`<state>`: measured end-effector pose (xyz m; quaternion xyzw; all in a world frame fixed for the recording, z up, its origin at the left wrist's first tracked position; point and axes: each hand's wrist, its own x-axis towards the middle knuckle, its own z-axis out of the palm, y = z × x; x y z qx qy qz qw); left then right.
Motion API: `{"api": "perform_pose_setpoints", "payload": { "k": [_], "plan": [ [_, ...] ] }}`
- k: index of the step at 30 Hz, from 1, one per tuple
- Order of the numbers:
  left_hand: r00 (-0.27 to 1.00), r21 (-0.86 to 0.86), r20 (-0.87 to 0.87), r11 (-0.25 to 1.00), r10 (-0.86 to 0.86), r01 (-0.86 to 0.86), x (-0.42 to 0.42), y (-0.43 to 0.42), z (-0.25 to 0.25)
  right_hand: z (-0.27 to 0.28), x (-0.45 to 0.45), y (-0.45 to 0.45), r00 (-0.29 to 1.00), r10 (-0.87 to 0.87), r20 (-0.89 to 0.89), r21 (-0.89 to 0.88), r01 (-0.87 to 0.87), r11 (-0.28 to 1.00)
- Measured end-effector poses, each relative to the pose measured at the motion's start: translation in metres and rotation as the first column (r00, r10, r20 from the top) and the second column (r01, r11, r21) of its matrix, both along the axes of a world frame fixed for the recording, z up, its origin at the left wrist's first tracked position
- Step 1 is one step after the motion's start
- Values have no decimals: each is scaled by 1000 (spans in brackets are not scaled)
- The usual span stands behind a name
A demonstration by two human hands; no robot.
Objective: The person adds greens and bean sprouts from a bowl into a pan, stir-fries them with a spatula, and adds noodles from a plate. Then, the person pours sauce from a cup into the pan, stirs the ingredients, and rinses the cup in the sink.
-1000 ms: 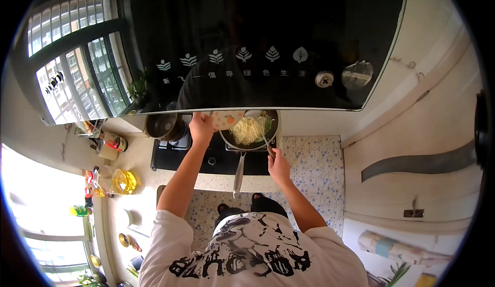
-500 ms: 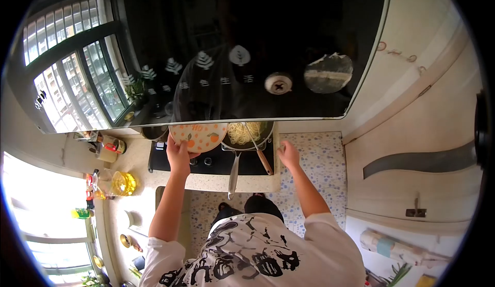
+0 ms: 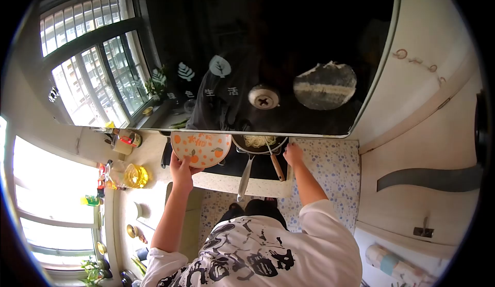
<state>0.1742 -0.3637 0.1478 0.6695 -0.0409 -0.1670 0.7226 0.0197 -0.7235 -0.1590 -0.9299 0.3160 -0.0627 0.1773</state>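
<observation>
My left hand (image 3: 182, 172) grips the lower edge of a round plate (image 3: 201, 150) patterned with oranges, thumb on its top face. The plate is tilted, just left of a pan (image 3: 282, 145) on the stove. Noodles (image 3: 259, 141) lie in that pan, whose long metal handle (image 3: 245, 178) points toward me. A wooden-handled utensil (image 3: 277, 167) rests in the pan over its rim. My right hand (image 3: 293, 154) is beside the pan's right side with fingers curled; anything inside them is hidden. The hood covers the far part of the pan.
A black range hood (image 3: 221, 101) hangs low over the stove (image 3: 216, 169). On the left counter stand an oil jug (image 3: 135, 176) and several bottles and jars. At the right is a white door (image 3: 412, 158); patterned floor tiles (image 3: 330, 184) run beside the counter.
The view has shifted, so the stove appears lower and further right. The plate shows more fully from under the hood, still in my left hand. My right hand is nearer the pan.
</observation>
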Motion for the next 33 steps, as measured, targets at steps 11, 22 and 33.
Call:
{"api": "perform_pose_setpoints", "payload": {
  "k": [11,22,33],
  "plan": [
    [991,-68,-119,995,60,-68,-3,20,-12,130,-25,-5,719,-380,582,365,187,912],
    [933,-145,-249,942,260,-302,-34,109,-31,202,70,4,819,121,561,-24,-130,991],
    [601,-217,-395,565,695,-796,-127,302,-62,238,85,303,595,415,688,344,-771,536]
  ]
}}
